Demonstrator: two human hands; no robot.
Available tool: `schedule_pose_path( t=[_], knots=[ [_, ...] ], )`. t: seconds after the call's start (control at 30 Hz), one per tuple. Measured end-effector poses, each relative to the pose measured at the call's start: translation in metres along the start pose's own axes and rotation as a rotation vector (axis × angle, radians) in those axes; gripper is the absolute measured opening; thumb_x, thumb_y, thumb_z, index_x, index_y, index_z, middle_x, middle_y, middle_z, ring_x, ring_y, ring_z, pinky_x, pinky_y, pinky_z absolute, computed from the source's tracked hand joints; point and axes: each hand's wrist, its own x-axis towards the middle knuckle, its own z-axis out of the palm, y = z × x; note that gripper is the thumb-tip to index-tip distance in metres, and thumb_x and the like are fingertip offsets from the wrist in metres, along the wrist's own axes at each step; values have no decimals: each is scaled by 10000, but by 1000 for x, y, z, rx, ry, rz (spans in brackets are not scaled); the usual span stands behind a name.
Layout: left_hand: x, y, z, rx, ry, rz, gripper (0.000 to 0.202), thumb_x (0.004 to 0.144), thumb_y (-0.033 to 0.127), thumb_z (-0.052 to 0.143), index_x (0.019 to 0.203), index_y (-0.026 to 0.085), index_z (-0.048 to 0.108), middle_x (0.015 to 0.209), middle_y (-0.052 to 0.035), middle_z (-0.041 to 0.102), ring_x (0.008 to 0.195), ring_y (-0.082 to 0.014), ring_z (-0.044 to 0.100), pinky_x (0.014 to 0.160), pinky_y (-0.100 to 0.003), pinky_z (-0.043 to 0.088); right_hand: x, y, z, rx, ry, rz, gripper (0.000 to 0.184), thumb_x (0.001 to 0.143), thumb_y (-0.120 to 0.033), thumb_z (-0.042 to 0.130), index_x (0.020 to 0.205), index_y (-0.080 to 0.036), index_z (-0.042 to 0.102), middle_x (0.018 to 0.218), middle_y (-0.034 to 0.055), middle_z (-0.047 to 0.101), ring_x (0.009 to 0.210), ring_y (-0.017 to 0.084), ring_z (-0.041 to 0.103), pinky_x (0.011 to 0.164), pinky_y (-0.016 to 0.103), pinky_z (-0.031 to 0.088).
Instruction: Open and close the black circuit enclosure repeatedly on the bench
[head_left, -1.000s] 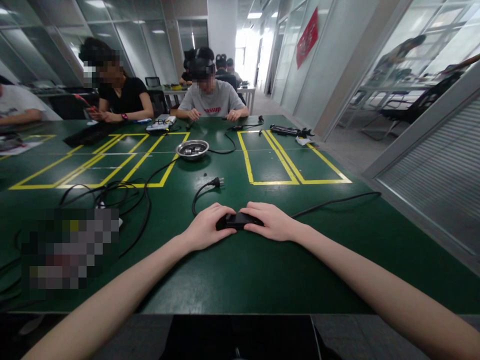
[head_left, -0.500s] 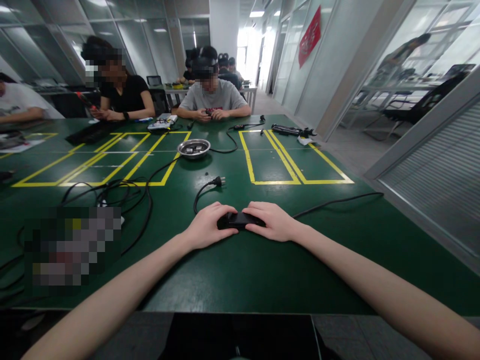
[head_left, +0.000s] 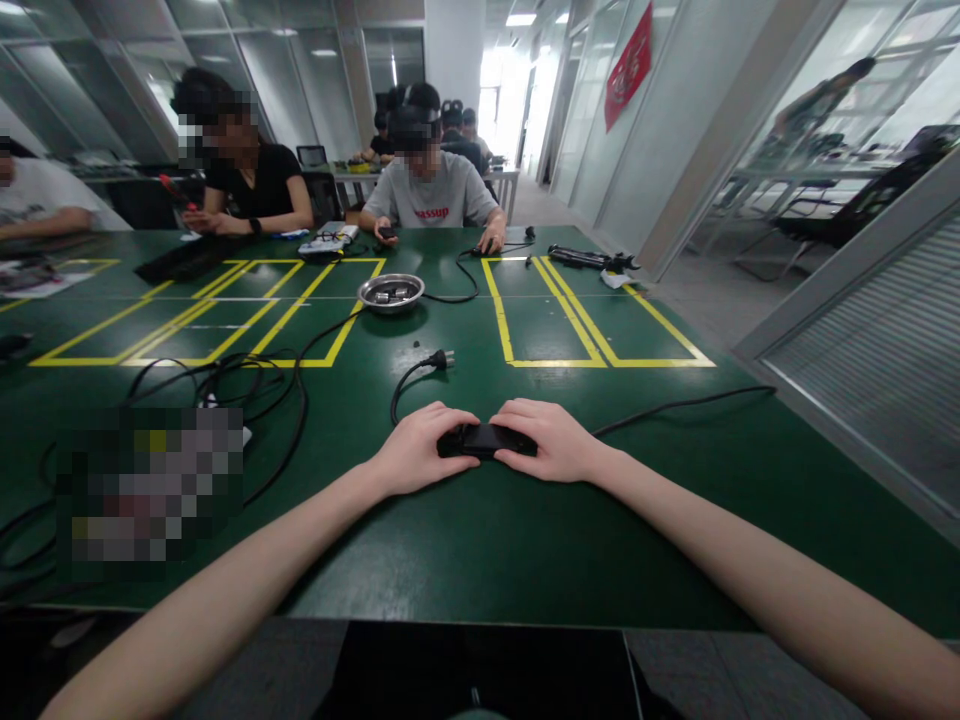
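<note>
My left hand [head_left: 416, 450] and right hand [head_left: 555, 442] are both partly closed, fingers curved over the far side and thumbs along the near side, and between them they grip one black power brick [head_left: 489, 440] by its two ends. It lies crosswise in front of me, over the near part of the green table [head_left: 525, 550], with its dark middle showing between my fingertips. My fingers cover both ends, so I can't tell for sure where the cords join it, or whether its underside touches the tabletop.

Just beyond my left hand a short black cord [head_left: 397, 392] curves up to a black plug [head_left: 438, 360], its metal pins pointing right. From behind my right wrist another black cord [head_left: 682, 402] runs off towards the right side of the table.

Over to my left lie loose loops of black cable [head_left: 217, 378], near a pixelated patch that hides what is there. Farther off, a round metal bowl [head_left: 391, 308] holds small shiny metal pieces [head_left: 384, 297], between areas marked out in yellow tape [head_left: 555, 364]. Across from me sits a person in a grey T-shirt [head_left: 420, 190] with red lettering.
</note>
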Motion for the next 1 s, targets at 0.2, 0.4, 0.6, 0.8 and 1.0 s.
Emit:
schedule_pose_path(
  t=[0.2,0.4,0.6,0.8,1.0],
  knots=[
    [0,-2,1,3,5,-7,366,830,310,836,1137,222,655,1020,-32,724,932,-223,660,830,-344,533,2,-2,3,-7,-2,19,298,981,-401,592,1115,-149,682,1000,115,704,877,235,661,747,339,519],
    [0,-4,3,46,12,6,318,832,339,825,1060,203,650,1017,-60,726,962,-247,671,837,-367,547,4,-7,1,-4,-49,50,265,976,-378,607,1096,-154,682,1010,120,692,885,241,662,749,345,518],
    [1,-6,1,104,-8,32,324,878,399,784,1079,187,643,1011,-78,723,931,-253,673,827,-380,549,7,-13,2,-22,-114,111,408,879,-413,716,1166,-130,656,1019,118,669,872,260,667,752,369,531],
    [1,-3,-1,134,-28,59,281,1008,412,601,1140,166,632,1061,-109,718,960,-259,669,842,-384,549,5,-5,2,-35,-115,108,459,889,-308,681,1297,-113,602,1058,126,703,942,262,692,810,363,531],
    [2,-1,-3,261,-46,131,438,981,466,639,1308,178,607,1111,-111,722,1000,-269,657,886,-396,522,4,-2,0,-119,-173,79,344,1002,-374,585,1230,-124,649,1011,130,736,912,252,698,798,359,504]
  ],
)
